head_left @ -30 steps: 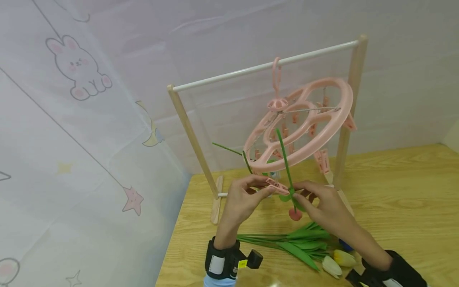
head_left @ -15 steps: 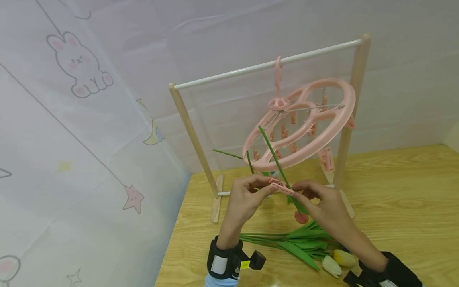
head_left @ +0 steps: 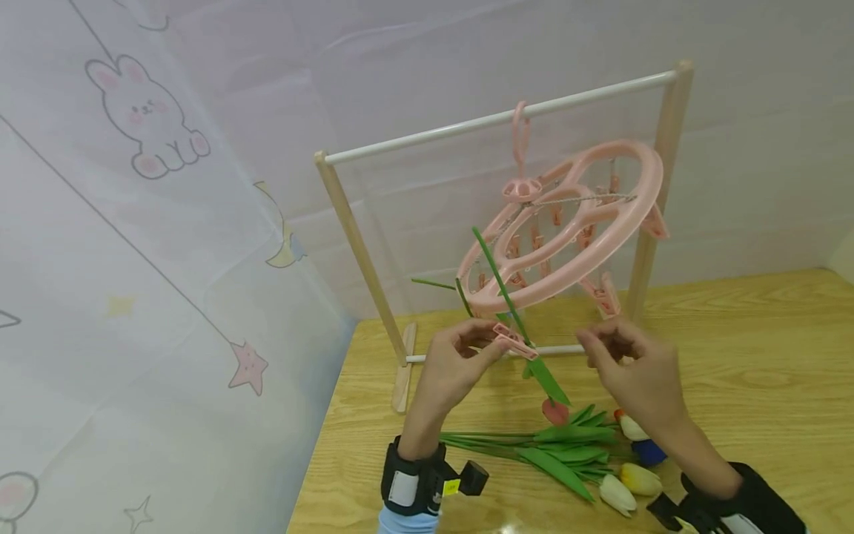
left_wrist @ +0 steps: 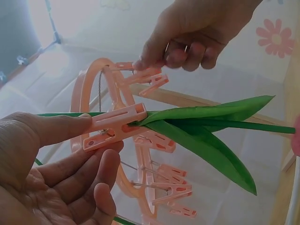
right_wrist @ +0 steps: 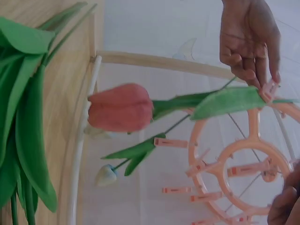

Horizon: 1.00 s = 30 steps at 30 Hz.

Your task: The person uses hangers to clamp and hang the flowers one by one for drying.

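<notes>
In the head view, my left hand pinches a pink clothespin between thumb and fingers. The clothespin's tip is on the green stem of a pink artificial tulip, whose flower hangs down to the right. In the left wrist view, the clothespin crosses the stem at the base of the leaves. My right hand is apart from the tulip, fingers loosely curled with nothing visible in them. Above the hands hangs a round pink clip hanger with several clothespins.
The hanger hooks over the white bar of a wooden-legged stand. Below the hands lies a bunch of tulips with green leaves, with white, yellow and blue flowers. Another whitish tulip hangs clipped on the hanger.
My right hand has let go of the pink tulip and moved away to the right. The tulip's stem has tilted to the left, and my left hand keeps its grip on the clothespin.
</notes>
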### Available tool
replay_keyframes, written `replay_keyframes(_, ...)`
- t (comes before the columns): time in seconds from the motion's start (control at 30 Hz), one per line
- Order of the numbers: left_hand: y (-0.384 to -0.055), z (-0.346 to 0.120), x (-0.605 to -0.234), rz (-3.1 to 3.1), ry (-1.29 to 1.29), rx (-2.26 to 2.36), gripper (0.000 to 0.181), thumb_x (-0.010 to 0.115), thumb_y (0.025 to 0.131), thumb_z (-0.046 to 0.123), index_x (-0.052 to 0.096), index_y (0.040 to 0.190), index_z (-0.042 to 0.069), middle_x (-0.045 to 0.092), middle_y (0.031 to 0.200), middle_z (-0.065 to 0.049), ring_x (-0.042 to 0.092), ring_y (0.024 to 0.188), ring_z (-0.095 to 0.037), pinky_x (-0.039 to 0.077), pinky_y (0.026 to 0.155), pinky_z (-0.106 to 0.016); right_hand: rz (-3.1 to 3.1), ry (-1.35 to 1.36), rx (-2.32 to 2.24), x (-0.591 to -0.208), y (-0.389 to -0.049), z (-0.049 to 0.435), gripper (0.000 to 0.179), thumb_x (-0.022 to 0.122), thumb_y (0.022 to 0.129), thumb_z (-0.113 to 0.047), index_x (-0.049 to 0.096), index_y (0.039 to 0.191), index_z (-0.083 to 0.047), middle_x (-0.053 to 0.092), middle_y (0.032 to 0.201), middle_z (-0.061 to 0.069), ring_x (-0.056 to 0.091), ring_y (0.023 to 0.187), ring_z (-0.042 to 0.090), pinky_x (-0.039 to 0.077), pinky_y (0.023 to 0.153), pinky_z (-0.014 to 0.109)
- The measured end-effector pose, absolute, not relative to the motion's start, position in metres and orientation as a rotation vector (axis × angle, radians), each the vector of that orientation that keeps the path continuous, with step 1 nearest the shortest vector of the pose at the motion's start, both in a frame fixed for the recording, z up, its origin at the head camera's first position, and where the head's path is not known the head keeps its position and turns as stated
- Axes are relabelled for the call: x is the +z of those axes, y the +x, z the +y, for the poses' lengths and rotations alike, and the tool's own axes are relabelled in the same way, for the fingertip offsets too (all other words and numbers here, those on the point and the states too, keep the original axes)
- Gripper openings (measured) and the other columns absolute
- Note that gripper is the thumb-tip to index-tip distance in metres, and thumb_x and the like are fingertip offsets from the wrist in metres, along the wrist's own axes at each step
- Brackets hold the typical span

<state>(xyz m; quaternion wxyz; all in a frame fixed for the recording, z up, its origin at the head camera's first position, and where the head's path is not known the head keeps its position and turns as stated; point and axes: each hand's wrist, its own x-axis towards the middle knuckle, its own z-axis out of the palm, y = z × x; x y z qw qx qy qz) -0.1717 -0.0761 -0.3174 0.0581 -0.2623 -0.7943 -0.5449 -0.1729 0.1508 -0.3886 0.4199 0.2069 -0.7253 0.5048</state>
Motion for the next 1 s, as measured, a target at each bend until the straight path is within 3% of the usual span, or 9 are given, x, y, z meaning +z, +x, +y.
replay_keyframes(0.07, -0.172, -0.077, -0.316, -2.419, -0.769, -1.646, 0.028, 0.064, 0.088, 0.011, 0.064, 0.113, -0.002, 0.067, 0.099, -0.013, 0.061, 0.088, -0.019, 0.050, 0.069, -0.027, -1.752, 0.427, 1.300, -0.385, -0.174, 0.157, 0.018, 0.069, 0.073, 0.011, 0.060, 0.068, -0.003, 0.053, 0.054, -0.003, 0.043, 0.044, 0.002, 0.034, 0.042, 0.014)
replay_keyframes(0.13, -0.172, -0.079, -0.316, -2.414, -0.759, -1.658, 0.029, 0.064, 0.088, 0.010, 0.063, 0.114, -0.003, 0.066, 0.099, -0.014, 0.060, 0.088, -0.021, 0.050, 0.070, -0.026, -1.726, 0.339, 1.349, -0.381, -0.174, 0.162, 0.012, 0.068, 0.076, 0.009, 0.059, 0.072, 0.002, 0.054, 0.058, -0.002, 0.044, 0.047, 0.004, 0.034, 0.043, 0.012)
replay_keyframes(0.2, -0.173, -0.079, -0.317, -2.407, -0.760, -1.675, 0.028, 0.063, 0.088, 0.009, 0.063, 0.114, -0.002, 0.066, 0.099, -0.015, 0.060, 0.088, -0.023, 0.051, 0.070, -0.028, -1.708, 0.321, 1.483, -0.378, -0.175, 0.165, 0.008, 0.064, 0.080, 0.009, 0.059, 0.086, 0.009, 0.060, 0.073, 0.004, 0.051, 0.051, 0.008, 0.038, 0.044, 0.012)
replay_keyframes(0.3, -0.179, -0.081, -0.325, -2.393, -0.770, -1.676, 0.027, 0.064, 0.088, 0.013, 0.064, 0.114, 0.003, 0.067, 0.099, -0.011, 0.061, 0.086, -0.020, 0.051, 0.069, -0.028, -1.724, 0.313, 1.677, -0.374, -0.176, 0.166, 0.024, 0.059, 0.086, 0.007, 0.057, 0.110, 0.010, 0.065, 0.092, 0.006, 0.060, 0.060, 0.016, 0.045, 0.048, 0.015)
replay_keyframes(0.37, -0.179, -0.081, -0.325, -2.404, -0.762, -1.672, 0.028, 0.063, 0.089, 0.014, 0.064, 0.114, 0.003, 0.066, 0.101, -0.011, 0.061, 0.088, -0.020, 0.052, 0.071, -0.030, -1.694, 0.339, 1.816, -0.372, -0.177, 0.164, 0.027, 0.056, 0.088, 0.006, 0.055, 0.115, 0.010, 0.067, 0.099, 0.009, 0.062, 0.061, 0.021, 0.048, 0.046, 0.018)
replay_keyframes(0.5, -0.174, -0.081, -0.318, -2.425, -0.726, -1.664, 0.028, 0.062, 0.089, 0.010, 0.063, 0.115, 0.000, 0.065, 0.104, -0.015, 0.061, 0.091, -0.024, 0.052, 0.075, -0.035, -1.677, 0.378, 1.904, -0.370, -0.178, 0.158, 0.026, 0.058, 0.087, 0.003, 0.056, 0.112, 0.009, 0.070, 0.094, 0.012, 0.062, 0.061, 0.023, 0.049, 0.046, 0.021)
replay_keyframes(0.63, -0.185, -0.083, -0.334, -2.409, -0.701, -1.642, 0.028, 0.064, 0.089, 0.016, 0.064, 0.114, 0.003, 0.066, 0.101, -0.010, 0.061, 0.089, -0.021, 0.052, 0.073, -0.037, -1.833, 0.384, 1.763, -0.370, -0.177, 0.156, 0.033, 0.062, 0.086, 0.001, 0.059, 0.118, 0.002, 0.070, 0.094, 0.007, 0.062, 0.063, 0.019, 0.047, 0.047, 0.019)
replay_keyframes(0.83, -0.200, -0.088, -0.353, -2.402, -0.647, -1.502, 0.031, 0.065, 0.087, 0.029, 0.066, 0.114, 0.013, 0.066, 0.103, 0.000, 0.060, 0.085, -0.011, 0.052, 0.068, -0.032, -2.042, 0.427, 1.606, -0.368, -0.174, 0.159, 0.043, 0.065, 0.086, -0.006, 0.057, 0.128, -0.008, 0.069, 0.093, 0.000, 0.065, 0.076, 0.015, 0.051, 0.058, 0.018)
replay_keyframes(1.0, -0.203, -0.092, -0.356, -2.398, -0.592, -1.377, 0.040, 0.064, 0.088, 0.030, 0.062, 0.121, 0.008, 0.063, 0.112, -0.005, 0.060, 0.082, -0.013, 0.053, 0.063, -0.029, -2.126, 0.507, 1.598, -0.370, -0.174, 0.157, 0.040, 0.067, 0.084, -0.009, 0.061, 0.124, -0.010, 0.068, 0.092, 0.004, 0.065, 0.078, 0.015, 0.053, 0.064, 0.019)
